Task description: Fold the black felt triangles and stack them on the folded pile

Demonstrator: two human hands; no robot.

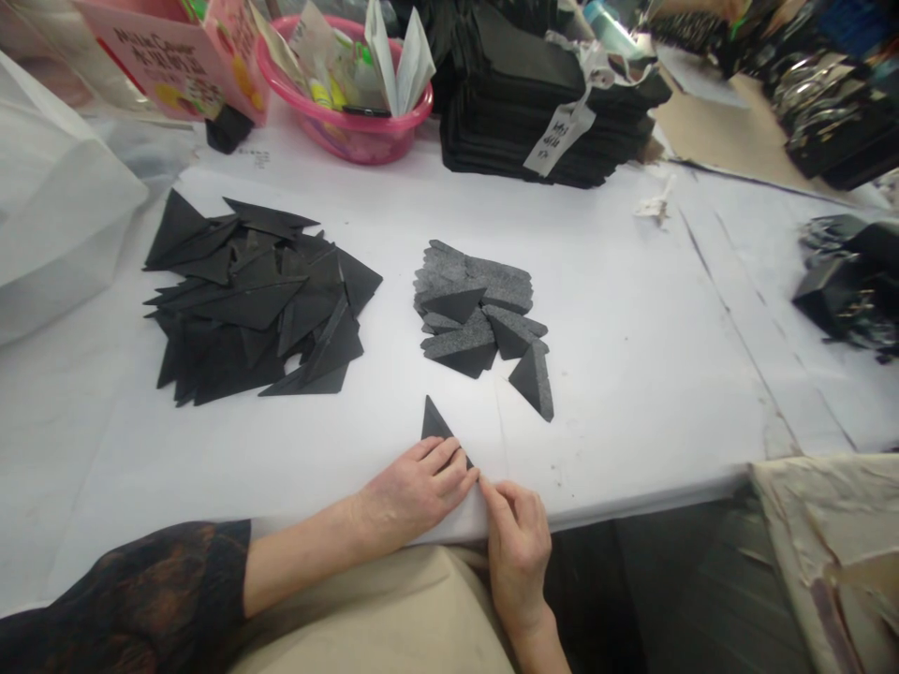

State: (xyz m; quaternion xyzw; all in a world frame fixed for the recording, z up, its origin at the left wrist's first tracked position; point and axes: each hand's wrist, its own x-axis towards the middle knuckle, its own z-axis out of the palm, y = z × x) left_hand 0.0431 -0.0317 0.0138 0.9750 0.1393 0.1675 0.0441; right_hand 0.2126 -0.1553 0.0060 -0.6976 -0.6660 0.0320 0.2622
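A small black triangular piece [434,420], of fabric or leather, lies flat near the table's front edge. Across its lower part rest the fingers of my left hand [421,482], bent together and pressing it to the table. My right hand [518,538] is closed in a pinch at the piece's right corner, its fingertips meeting those of the left hand. Just beyond is a group of overlapping triangular pieces [484,309] with grey speckled strips showing. Farther left spreads a loose pile of plain black triangular pieces [245,300]. My fingers hide much of the held piece.
Behind the pieces stand a pink basin [337,131] of small items and a tied stack of black panels [520,103] with a tag. A white bag [63,206] is at the left. Black items with metal parts [853,285] lie at the right edge of the white table [632,393].
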